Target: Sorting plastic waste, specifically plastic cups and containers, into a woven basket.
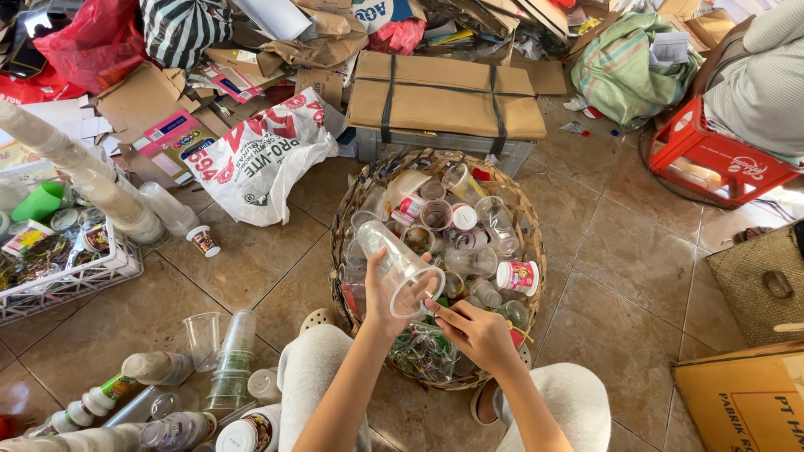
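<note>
Your left hand (387, 303) grips a clear plastic cup (402, 266), tilted on its side, above the woven basket (345, 219) of mixed cups; your right hand (477, 333) is closed in a pinch at the cup's rim; stacked cups (233, 360) stand on the floor tiles at left.

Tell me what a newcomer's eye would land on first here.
First the round woven basket at centre, heaped with clear plastic cups. Just above its near rim, the left hand holds a clear plastic cup while the right hand touches its rim. At far right stands a red crate.
</note>
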